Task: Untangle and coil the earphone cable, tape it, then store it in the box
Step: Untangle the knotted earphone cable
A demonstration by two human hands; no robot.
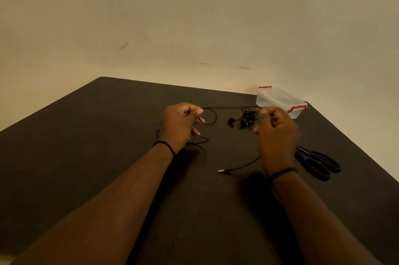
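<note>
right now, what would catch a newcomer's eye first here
First, the two hands mid-table: the left hand and right hand each pinch the black cable, stretched between them above the dark table. Under that span hangs a tangled knot with the earbuds. Next, the clear box with red clips at the far right edge, lid on, and black scissors lying right of the right wrist.

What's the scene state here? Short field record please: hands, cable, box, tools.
left hand: fingers pinch the earphone cable, a loop beside it
right hand: fingers pinch the cable near the tangle
cable: taut between the hands, earbuds knotted, plug on the table
box: clear, red clips, lid on, far right
scissors: black, right of the right hand
tape: not visible
</note>
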